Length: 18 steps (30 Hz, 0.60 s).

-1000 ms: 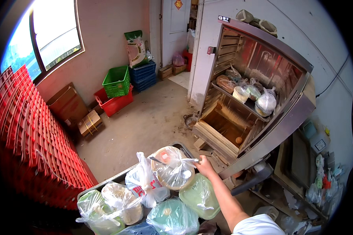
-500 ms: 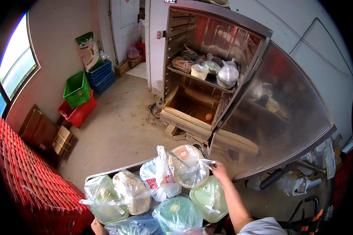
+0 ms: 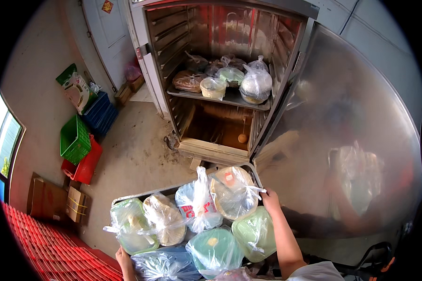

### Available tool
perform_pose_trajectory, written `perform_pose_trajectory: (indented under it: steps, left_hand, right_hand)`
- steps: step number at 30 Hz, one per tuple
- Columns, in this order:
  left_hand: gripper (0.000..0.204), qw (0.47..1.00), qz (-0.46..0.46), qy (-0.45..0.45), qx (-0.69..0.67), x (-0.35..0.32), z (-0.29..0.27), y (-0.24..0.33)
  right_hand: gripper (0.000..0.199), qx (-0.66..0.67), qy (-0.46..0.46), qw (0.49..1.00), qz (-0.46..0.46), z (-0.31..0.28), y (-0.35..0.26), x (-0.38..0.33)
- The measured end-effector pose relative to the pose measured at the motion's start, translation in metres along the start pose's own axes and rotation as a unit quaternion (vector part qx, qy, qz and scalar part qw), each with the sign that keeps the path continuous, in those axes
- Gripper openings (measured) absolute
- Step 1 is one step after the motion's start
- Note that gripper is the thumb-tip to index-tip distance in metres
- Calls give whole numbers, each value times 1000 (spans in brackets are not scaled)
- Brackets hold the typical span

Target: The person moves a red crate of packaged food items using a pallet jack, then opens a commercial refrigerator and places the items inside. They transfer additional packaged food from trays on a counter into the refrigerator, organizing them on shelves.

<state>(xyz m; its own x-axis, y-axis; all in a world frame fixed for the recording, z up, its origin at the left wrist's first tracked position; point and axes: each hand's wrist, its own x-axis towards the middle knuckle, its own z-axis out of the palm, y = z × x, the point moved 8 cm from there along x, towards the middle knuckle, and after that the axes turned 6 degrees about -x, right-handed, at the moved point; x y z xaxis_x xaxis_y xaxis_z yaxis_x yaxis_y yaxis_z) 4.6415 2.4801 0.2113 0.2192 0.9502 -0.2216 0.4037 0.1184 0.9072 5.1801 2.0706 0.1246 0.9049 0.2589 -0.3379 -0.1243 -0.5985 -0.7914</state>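
Observation:
Between my two hands is a metal tray (image 3: 143, 193) loaded with containers in clear plastic bags. My left hand (image 3: 123, 259) is closed on its left side, beside a bagged pale green container (image 3: 132, 225). On the right side my right hand (image 3: 270, 200) grips the tray's edge, next to the knot of a bagged round cream-coloured bowl (image 3: 233, 192). Also on the tray are a bagged teal container (image 3: 214, 250), a bagged light green one (image 3: 255, 234) and a bagged blue one (image 3: 162, 264). The tray hides parts of my fingers.
Ahead stands an open metal steaming cabinet (image 3: 157, 84) with side rails. A shelf tray (image 3: 232, 99) inside carries bagged bowls, above brown water with a float (image 3: 243, 138). Its door (image 3: 361, 107) swings out right. Red racks (image 3: 47, 248) and a green crate (image 3: 75, 139) are left.
The cabinet appears nearer and larger, with the loaded tray closer to its front. My view has turned slightly right. Both hands keep hold of the tray.

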Motion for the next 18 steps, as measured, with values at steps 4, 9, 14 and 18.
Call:
perform_pose_trajectory:
  steps: [4,9,14,18]
  left_hand:
    - [38,999,-1,-32,44,69,37,-20]
    - [37,998,-23,-53,20,140,151,6]
    - [36,996,-15,-70,61,218,232,13]
    - [36,988,-24,-96,117,273,308,41]
  right_hand:
    - [30,11,37,999,9,0,0,49]
    - [28,29,56,998,29,-7,16,133]
    - [24,23,88,995,50,-5,43,193]
    - [23,65,120,989,63,-4,68,227]
